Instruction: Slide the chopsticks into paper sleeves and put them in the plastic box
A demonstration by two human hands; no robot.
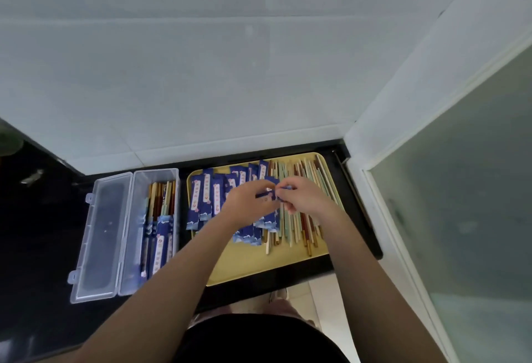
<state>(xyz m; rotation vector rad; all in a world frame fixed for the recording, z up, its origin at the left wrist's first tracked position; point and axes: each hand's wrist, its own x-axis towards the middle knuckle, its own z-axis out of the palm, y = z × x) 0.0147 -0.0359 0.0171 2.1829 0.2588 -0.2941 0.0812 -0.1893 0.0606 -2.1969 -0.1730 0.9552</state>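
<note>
Partly hidden under both hands, the heap of blue paper sleeves [214, 195] covers the 9 o'clock half of the yellow tray [250, 262], and the forearms cut across the tray's near edge. Whether a chopstick is already entering the held sleeve cannot be told; the spot where the fingers meet is small and blurred. The left hand [249, 204] hovers over the middle of the tray, its grip closed with curled fingers pinching one blue sleeve [266, 194] that lies crosswise between the two hands. The right hand [302, 195], just beside it at 3 o'clock, has its grip closed too, fingertips pinching the other end of that same sleeve. Loose chopsticks [305, 218] in red, green and pale wood lie in a row along the 3 o'clock side of the tray, their far tips near the tray's rim and their middles hidden behind the right hand. At 9 o'clock of the tray, on the black counter [34, 233], the clear plastic box [138, 247] stands open with its lid [98, 239] folded flat to the 9 o'clock side. Inside it lie several sleeved chopsticks [161, 227], blue sleeves toward the near end; how many cannot be counted through the cloudy wall.
</note>
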